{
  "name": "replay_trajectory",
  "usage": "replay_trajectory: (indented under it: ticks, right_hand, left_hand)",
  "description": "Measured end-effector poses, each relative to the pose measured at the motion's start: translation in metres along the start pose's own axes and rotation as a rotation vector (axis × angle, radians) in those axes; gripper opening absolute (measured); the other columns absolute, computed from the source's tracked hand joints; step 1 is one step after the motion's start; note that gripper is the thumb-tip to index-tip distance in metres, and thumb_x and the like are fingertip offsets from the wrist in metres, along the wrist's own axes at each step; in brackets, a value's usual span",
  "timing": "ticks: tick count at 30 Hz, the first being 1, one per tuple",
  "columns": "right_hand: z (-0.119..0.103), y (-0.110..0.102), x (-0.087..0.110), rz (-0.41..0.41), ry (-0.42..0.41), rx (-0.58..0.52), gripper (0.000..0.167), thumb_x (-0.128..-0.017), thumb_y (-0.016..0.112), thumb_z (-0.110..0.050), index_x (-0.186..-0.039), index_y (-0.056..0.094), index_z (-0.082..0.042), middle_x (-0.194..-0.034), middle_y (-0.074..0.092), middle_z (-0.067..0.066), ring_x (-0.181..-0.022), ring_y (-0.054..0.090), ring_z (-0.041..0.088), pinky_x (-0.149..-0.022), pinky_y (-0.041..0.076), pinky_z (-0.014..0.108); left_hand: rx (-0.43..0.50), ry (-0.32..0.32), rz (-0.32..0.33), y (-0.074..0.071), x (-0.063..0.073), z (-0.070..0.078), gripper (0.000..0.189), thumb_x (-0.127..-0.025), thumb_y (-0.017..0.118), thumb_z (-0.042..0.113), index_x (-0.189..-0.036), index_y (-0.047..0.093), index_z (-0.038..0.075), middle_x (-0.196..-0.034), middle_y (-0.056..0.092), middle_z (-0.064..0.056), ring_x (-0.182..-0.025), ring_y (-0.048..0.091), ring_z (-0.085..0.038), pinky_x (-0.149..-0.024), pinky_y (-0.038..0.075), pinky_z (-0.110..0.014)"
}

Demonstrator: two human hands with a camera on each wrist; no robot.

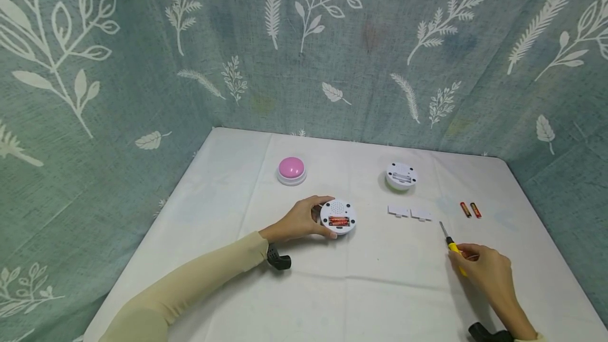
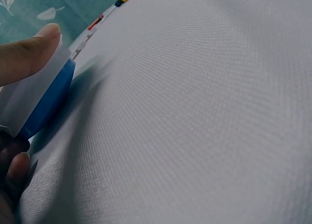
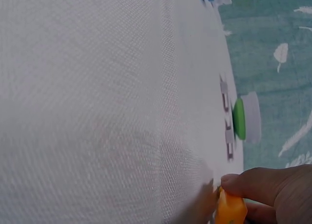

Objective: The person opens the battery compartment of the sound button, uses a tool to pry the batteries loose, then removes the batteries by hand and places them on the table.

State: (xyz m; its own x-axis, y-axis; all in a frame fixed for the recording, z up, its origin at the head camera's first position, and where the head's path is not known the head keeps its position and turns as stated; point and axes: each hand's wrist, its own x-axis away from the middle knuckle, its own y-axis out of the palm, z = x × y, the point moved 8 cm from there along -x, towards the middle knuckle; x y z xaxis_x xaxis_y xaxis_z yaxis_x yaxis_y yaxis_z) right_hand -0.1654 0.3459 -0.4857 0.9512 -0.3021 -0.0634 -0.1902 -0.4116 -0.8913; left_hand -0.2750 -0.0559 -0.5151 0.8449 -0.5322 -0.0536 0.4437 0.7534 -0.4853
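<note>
My left hand (image 1: 300, 219) grips a round white push-button device (image 1: 339, 208) by its edge, thumb at the near side. Its underside faces up, with red batteries (image 1: 339, 221) lying in the uncovered compartment. In the left wrist view, the blue button dome (image 2: 51, 100) of this device points down at the table. Off to the right, my right hand (image 1: 489, 271) holds a screwdriver (image 1: 453, 247) by its yellow handle, between thumb and fingers. The metal shaft points away, toward two white battery covers (image 1: 398, 211). Part of the handle is hidden behind the fingers.
A pink push-button device (image 1: 291, 169) stands upright at the back. Farther right, a green one (image 1: 400, 176) lies upside down, its battery compartment uncovered. Two loose batteries (image 1: 465, 209) lie to the right of the covers. A patterned curtain (image 1: 332, 67) surrounds the white-clothed table (image 1: 304, 300).
</note>
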Motion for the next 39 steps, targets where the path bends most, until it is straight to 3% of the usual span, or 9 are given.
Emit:
replay_trajectory:
  ticks: [11, 16, 20, 28, 39]
  right_hand:
    - [-0.001, 0.005, 0.002, -0.037, 0.005, -0.025, 0.049, -0.087, 0.084, -0.027, -0.110, 0.070, 0.015, -0.075, 0.066, 0.011, -0.063, 0.054, 0.023, -0.048, 0.042, 0.029]
    - [-0.008, -0.004, -0.002, 0.009, -0.075, 0.022, 0.049, -0.090, 0.081, -0.031, -0.108, 0.072, 0.013, -0.075, 0.067, 0.013, -0.062, 0.055, 0.023, -0.052, 0.041, 0.032]
    - [-0.021, -0.014, -0.005, 0.062, -0.148, 0.035, 0.040, -0.091, 0.081, -0.026, -0.107, 0.074, 0.009, -0.080, 0.066, 0.015, -0.067, 0.057, 0.027, -0.056, 0.041, 0.034]
    - [-0.080, -0.012, -0.014, 0.069, -0.430, -0.030, 0.020, -0.088, 0.083, -0.012, -0.105, 0.079, -0.002, -0.080, 0.066, 0.006, -0.071, 0.060, 0.023, -0.059, 0.044, 0.031]
    - [-0.173, 0.032, -0.003, -0.087, -0.720, -0.152, 0.022, -0.087, 0.083, -0.008, -0.109, 0.081, -0.013, -0.086, 0.066, -0.006, -0.078, 0.057, 0.016, -0.066, 0.048, 0.031]
  left_hand:
    - [0.010, -0.002, 0.006, -0.001, 0.000, -0.002, 0.100, -0.066, 0.098, 0.042, -0.151, 0.051, 0.018, -0.117, 0.061, 0.005, -0.096, 0.059, -0.015, -0.079, 0.052, -0.028]
    - [0.012, -0.008, 0.012, -0.002, -0.001, -0.001, 0.099, -0.066, 0.099, 0.042, -0.150, 0.052, 0.018, -0.116, 0.062, 0.005, -0.094, 0.059, -0.015, -0.078, 0.051, -0.027]
    - [0.016, -0.011, 0.009, -0.002, -0.001, -0.002, 0.099, -0.066, 0.098, 0.042, -0.150, 0.053, 0.018, -0.116, 0.062, 0.005, -0.095, 0.059, -0.015, -0.078, 0.051, -0.027]
    - [0.027, -0.025, 0.012, -0.003, 0.000, -0.001, 0.098, -0.065, 0.099, 0.039, -0.150, 0.053, 0.020, -0.117, 0.062, 0.006, -0.097, 0.058, -0.015, -0.081, 0.050, -0.027]
    - [0.002, -0.024, 0.007, -0.001, 0.000, -0.003, 0.099, -0.066, 0.098, 0.043, -0.151, 0.052, 0.019, -0.115, 0.061, 0.005, -0.096, 0.057, -0.015, -0.079, 0.050, -0.027]
